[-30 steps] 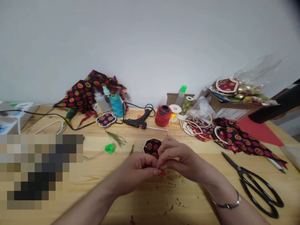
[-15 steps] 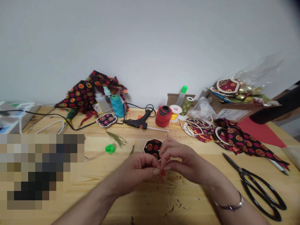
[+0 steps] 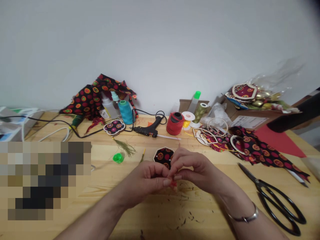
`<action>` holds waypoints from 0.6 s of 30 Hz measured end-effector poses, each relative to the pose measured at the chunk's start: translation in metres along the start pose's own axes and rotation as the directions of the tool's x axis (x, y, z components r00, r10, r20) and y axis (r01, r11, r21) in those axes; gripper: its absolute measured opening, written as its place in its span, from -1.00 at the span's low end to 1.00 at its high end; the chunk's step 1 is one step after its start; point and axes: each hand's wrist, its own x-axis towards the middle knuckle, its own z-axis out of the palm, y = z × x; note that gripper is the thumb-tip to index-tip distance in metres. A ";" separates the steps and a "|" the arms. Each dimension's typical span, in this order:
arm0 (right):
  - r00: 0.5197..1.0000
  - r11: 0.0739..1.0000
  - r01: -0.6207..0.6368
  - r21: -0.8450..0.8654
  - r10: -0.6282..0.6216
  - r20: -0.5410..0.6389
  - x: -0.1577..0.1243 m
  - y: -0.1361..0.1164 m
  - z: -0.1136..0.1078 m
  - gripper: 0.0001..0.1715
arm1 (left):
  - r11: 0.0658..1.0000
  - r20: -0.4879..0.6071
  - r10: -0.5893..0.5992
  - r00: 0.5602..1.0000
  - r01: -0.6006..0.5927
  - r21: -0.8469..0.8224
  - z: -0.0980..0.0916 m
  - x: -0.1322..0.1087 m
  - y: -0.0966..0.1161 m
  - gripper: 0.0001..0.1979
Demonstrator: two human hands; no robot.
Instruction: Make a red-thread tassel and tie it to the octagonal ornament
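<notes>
My left hand (image 3: 151, 178) and my right hand (image 3: 193, 170) meet over the table, fingertips pinched together. Between them is a small bunch of what looks like red thread (image 3: 174, 183), mostly covered by the fingers. A thin red strand rises behind the right hand's knuckles. Just beyond the fingers lies an octagonal wooden-rimmed piece (image 3: 163, 156) covered in dark patterned cloth, its right side hidden by my right hand. A green tassel cord (image 3: 143, 156) lies left of it, near a small green cap (image 3: 118, 158).
Large black scissors (image 3: 272, 196) lie at the right. Along the back stand a glue gun (image 3: 147, 130), a red thread spool (image 3: 175, 123), a teal thread cone (image 3: 127, 112) and patterned cloth (image 3: 87, 100). A cardboard box (image 3: 250, 116) is at back right. Dark scraps dot the tabletop.
My fingertips have shifted slightly around the red thread, and a bit more red shows below them. Both hands stay in nearly the same place; the view has moved very slightly.
</notes>
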 end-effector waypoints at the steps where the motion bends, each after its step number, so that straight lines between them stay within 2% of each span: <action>1: 1.000 1.000 0.006 0.009 -0.006 0.006 0.000 0.000 0.000 -0.89 | 1.000 0.005 -0.002 1.000 0.002 0.005 0.000 0.000 0.000 -0.74; 8: 0.999 0.999 0.027 0.025 -0.027 0.017 0.000 -0.001 0.002 -0.87 | 1.000 0.011 -0.003 1.000 0.003 -0.019 0.005 -0.001 0.002 -0.72; 18: 0.998 0.998 0.022 -0.063 -0.018 0.057 0.000 -0.003 0.005 -0.84 | 0.999 0.024 0.006 1.000 -0.005 -0.050 0.008 0.001 0.002 -0.74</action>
